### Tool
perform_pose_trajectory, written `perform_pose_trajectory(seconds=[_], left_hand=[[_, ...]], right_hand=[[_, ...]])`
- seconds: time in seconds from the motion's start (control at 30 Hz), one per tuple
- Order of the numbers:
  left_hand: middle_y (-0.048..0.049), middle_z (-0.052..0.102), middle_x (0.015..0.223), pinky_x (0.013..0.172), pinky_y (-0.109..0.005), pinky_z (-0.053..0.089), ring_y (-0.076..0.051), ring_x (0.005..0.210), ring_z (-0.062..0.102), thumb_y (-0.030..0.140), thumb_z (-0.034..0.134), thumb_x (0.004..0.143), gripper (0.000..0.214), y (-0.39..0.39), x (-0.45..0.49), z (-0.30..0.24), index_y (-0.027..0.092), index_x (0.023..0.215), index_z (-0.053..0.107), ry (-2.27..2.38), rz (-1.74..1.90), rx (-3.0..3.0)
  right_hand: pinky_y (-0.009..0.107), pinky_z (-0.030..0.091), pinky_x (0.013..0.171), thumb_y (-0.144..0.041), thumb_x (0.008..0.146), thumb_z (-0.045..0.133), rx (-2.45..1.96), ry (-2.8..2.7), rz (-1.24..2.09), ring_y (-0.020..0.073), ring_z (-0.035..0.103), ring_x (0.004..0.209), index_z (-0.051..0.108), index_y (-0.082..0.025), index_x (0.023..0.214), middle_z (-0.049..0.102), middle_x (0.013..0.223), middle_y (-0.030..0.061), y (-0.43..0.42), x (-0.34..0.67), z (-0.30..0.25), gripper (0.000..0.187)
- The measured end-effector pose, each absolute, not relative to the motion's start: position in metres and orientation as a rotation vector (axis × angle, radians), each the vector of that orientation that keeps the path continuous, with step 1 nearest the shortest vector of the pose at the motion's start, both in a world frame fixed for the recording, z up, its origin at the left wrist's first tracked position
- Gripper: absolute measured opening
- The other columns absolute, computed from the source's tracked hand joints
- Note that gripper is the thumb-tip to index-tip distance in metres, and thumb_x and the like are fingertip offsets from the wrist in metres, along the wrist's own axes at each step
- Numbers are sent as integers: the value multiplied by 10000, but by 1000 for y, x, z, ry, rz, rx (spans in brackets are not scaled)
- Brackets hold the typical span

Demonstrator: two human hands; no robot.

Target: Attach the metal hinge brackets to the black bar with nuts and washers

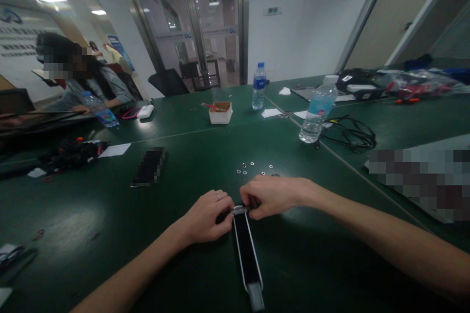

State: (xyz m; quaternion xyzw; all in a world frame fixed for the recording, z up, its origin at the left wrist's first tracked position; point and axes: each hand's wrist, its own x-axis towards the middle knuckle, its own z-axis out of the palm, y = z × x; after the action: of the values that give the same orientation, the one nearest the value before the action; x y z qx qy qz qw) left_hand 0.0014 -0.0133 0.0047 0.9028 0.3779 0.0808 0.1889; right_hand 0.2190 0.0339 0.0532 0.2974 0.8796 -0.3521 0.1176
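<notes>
A long, narrow, white-edged frame (238, 249) with a dark middle stretches towards me over the green table; I cannot tell its exact kind. Across its far end sits a silvery crosspiece (240, 210), and a grey tab (256, 296) sticks out at the near end. My left hand (210, 217) pinches the far end from the left, thumb and fingers closed. From the right, my right hand (270, 196) has its fingers curled at the same end, its fingertips partly hidden. Just beyond the hands lie several small metal washers (252, 163).
A small white box (220, 116) with a red-handled item stands further back. Water bottles (259, 89) stand on the table, one near a coiled black cable (352, 134). A dark phone-like slab (149, 167) lies left. Another person (84, 78) sits at the far left.
</notes>
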Motion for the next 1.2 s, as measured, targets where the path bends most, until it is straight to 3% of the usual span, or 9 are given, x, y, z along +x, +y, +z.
perform_pose_trajectory(seconds=[0.33,0.63,0.8,0.97,1.2], left_hand=[[-22,526,766,640,-281,366,-164,697,462,239,449,844,118,-14,2,7,171,821,542,1076,203,2535],[-26,533,770,632,-281,369,-165,700,469,222,463,834,110,-14,2,6,163,814,553,1072,214,2551],[-32,548,791,653,-287,381,-168,721,480,213,456,837,119,-14,3,8,162,835,564,1062,210,2557],[-30,557,801,666,-293,385,-168,726,485,209,460,843,114,-14,3,9,163,840,565,1065,218,2540],[-31,557,810,670,-292,386,-170,741,492,206,469,844,100,-14,2,7,164,845,559,1067,212,2556]], right_hand=[[244,398,557,-333,863,546,859,2585,-1033,125,533,687,566,-141,935,596,866,25,32,217,56,206],[251,380,563,-366,823,594,908,2605,-1003,139,541,705,585,-153,1008,610,876,26,39,224,63,282],[272,404,639,-311,845,562,1058,2753,-881,151,547,751,608,-147,999,616,909,52,56,232,60,229],[356,422,825,-254,897,471,1313,2935,-540,234,517,996,601,-144,1136,559,1112,129,79,237,28,294],[439,375,906,-300,943,405,1300,3000,-372,281,425,1110,536,-253,1303,478,1241,132,89,237,2,385]])
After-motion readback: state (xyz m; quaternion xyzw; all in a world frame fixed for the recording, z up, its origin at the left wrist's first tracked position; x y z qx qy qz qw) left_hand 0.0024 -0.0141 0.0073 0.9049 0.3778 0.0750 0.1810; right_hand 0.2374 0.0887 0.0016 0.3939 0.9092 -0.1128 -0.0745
